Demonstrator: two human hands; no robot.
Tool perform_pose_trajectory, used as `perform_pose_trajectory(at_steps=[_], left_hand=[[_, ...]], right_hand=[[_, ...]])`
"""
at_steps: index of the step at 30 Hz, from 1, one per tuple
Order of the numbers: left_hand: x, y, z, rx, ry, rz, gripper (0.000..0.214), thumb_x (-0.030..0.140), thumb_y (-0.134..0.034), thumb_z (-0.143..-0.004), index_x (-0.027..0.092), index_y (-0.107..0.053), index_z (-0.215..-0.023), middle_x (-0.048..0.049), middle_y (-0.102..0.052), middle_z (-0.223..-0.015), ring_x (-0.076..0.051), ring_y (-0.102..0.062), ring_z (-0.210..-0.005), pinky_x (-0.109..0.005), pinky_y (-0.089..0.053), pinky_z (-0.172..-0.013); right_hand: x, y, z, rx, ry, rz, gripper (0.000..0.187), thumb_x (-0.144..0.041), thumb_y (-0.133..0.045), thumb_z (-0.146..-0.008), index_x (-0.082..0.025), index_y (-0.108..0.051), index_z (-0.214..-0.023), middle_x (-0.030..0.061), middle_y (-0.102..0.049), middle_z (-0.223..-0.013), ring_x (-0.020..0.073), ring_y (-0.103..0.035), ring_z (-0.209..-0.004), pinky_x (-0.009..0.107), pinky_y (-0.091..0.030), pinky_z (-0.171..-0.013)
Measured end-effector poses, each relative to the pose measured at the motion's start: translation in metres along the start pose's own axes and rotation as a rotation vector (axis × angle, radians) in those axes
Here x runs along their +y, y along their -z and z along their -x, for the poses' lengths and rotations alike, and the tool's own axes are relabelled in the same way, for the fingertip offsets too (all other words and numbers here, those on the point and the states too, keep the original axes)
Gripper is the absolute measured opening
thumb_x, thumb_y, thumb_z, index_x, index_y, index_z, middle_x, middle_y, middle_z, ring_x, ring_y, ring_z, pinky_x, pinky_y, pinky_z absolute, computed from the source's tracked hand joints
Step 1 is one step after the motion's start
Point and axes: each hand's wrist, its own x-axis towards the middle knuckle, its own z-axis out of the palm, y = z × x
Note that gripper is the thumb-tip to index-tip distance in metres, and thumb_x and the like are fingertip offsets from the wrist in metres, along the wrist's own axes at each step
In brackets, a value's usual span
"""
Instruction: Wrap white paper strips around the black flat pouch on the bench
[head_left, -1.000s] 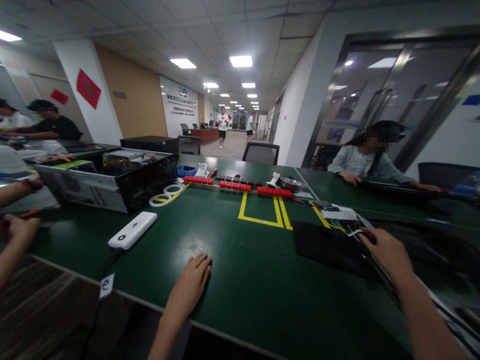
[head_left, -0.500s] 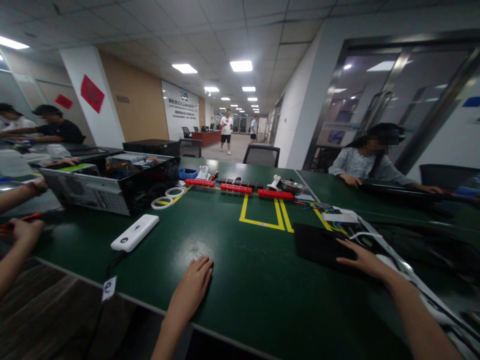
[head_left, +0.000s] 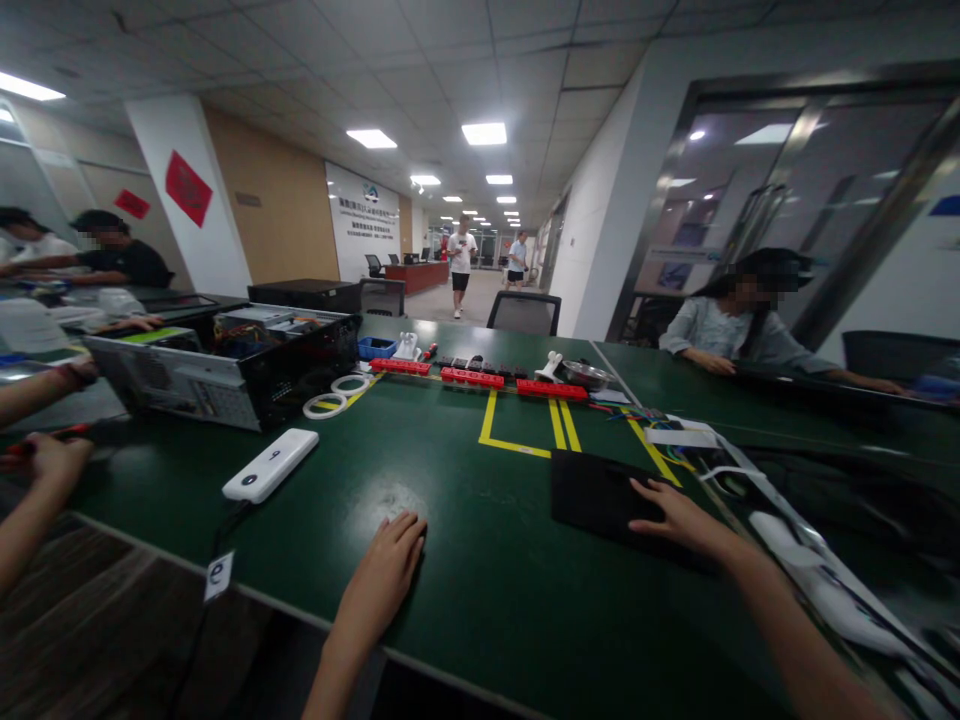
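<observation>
My left hand lies palm down on the green tabletop, fingers stretched out, with nothing under it that I can see. To the right, my right hand rests on a flat black rectangular pad, thumb and fingers spread over its right part. The pad lies on the table, its far edge by the yellow tape lines. What kind of pad it is, I cannot make out. Left of my left hand sits a white power bank with a black cable.
An opened computer case stands at left, beside two white tape rolls. Red strips line the back. Cables and a white rail run along the right. Another person's hand holds a red-handled tool; a co-worker sits at right.
The black pad has slid left with my right hand on it, covering the near ends of the yellow tape. My left hand has stayed in place. Two people in the background have come closer.
</observation>
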Motion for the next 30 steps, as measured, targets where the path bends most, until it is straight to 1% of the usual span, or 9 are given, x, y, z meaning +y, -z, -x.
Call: perform_pose_trajectory(at_steps=[4,7,12,16,19,21,24,28,30], left_hand=[[0.001,-0.001,-0.001,-0.004,-0.003,-0.005,0.033,0.025,-0.038,-0.095,0.018,-0.059,-0.120,-0.0102,-0.060,-0.126,-0.021,-0.052,-0.120,-0.044,-0.033,-0.106],[0.001,-0.001,-0.001,-0.004,-0.005,-0.002,0.034,0.026,-0.037,-0.096,0.018,-0.059,-0.119,-0.0104,-0.060,-0.126,-0.021,-0.052,-0.120,-0.044,-0.032,-0.107],[0.004,0.001,-0.001,-0.007,-0.008,0.003,0.033,0.029,-0.039,-0.095,0.020,-0.059,-0.120,-0.0086,-0.060,-0.127,-0.021,-0.051,-0.120,-0.044,-0.032,-0.106],[0.007,0.009,-0.004,-0.074,-0.055,0.009,0.041,0.039,-0.045,-0.093,0.024,-0.051,-0.130,-0.0083,-0.055,-0.132,-0.025,-0.046,-0.126,-0.049,-0.031,-0.106],[0.009,0.015,-0.005,-0.160,-0.146,0.020,0.058,0.051,-0.055,-0.084,0.032,-0.041,-0.137,-0.0073,-0.047,-0.140,-0.029,-0.038,-0.131,-0.055,-0.028,-0.105],[0.009,0.017,-0.006,-0.213,-0.200,0.028,0.064,0.056,-0.058,-0.079,0.036,-0.039,-0.137,-0.0066,-0.045,-0.142,-0.030,-0.036,-0.132,-0.057,-0.026,-0.105],[0.010,0.018,-0.007,-0.247,-0.211,0.025,0.058,0.054,-0.058,-0.080,0.037,-0.045,-0.133,-0.0062,-0.046,-0.140,-0.029,-0.039,-0.130,-0.057,-0.027,-0.104],[0.009,0.015,-0.006,-0.219,-0.180,0.016,0.044,0.042,-0.059,-0.084,0.036,-0.052,-0.127,-0.0056,-0.052,-0.136,-0.027,-0.045,-0.126,-0.054,-0.030,-0.104],[0.008,0.014,-0.006,-0.196,-0.177,0.021,0.041,0.038,-0.059,-0.086,0.036,-0.054,-0.126,-0.0051,-0.053,-0.134,-0.026,-0.047,-0.124,-0.052,-0.031,-0.104]], right_hand=[[-0.053,0.005,0.011,-0.002,0.092,0.014,0.088,-0.064,-0.052,-0.074,-0.010,-0.034,-0.141,0.0218,-0.034,-0.144,0.0363,-0.036,-0.129,0.046,-0.030,-0.105],[-0.094,0.007,0.022,0.025,0.152,0.064,0.085,-0.063,-0.052,-0.075,-0.013,-0.035,-0.141,0.0228,-0.037,-0.141,0.0371,-0.040,-0.126,0.048,-0.034,-0.101],[-0.152,-0.001,0.037,0.163,0.241,0.162,0.079,-0.064,-0.051,-0.077,-0.017,-0.039,-0.139,0.0207,-0.047,-0.134,0.0347,-0.050,-0.115,0.047,-0.046,-0.088],[-0.185,-0.012,0.047,0.248,0.243,0.260,0.074,-0.065,-0.046,-0.080,-0.018,-0.043,-0.137,0.0207,-0.052,-0.128,0.0338,-0.053,-0.109,0.045,-0.047,-0.084],[-0.201,-0.016,0.052,0.277,0.237,0.279,0.072,-0.065,-0.044,-0.082,-0.019,-0.043,-0.137,0.0201,-0.052,-0.128,0.0338,-0.053,-0.108,0.045,-0.046,-0.083],[-0.206,-0.017,0.053,0.277,0.240,0.266,0.069,-0.063,-0.042,-0.084,-0.019,-0.043,-0.138,0.0198,-0.052,-0.129,0.0339,-0.052,-0.108,0.046,-0.045,-0.084],[-0.207,-0.016,0.054,0.273,0.260,0.219,0.064,-0.058,-0.040,-0.087,-0.018,-0.043,-0.137,0.0201,-0.052,-0.129,0.0340,-0.051,-0.109,0.046,-0.044,-0.085],[-0.199,-0.015,0.050,0.291,0.328,0.126,0.057,-0.052,-0.037,-0.091,-0.021,-0.041,-0.138,0.0175,-0.054,-0.128,0.0316,-0.051,-0.110,0.046,-0.044,-0.086],[-0.191,-0.013,0.047,0.288,0.372,0.064,0.055,-0.051,-0.036,-0.092,-0.021,-0.043,-0.137,0.0154,-0.055,-0.127,0.0301,-0.051,-0.110,0.045,-0.044,-0.087]])
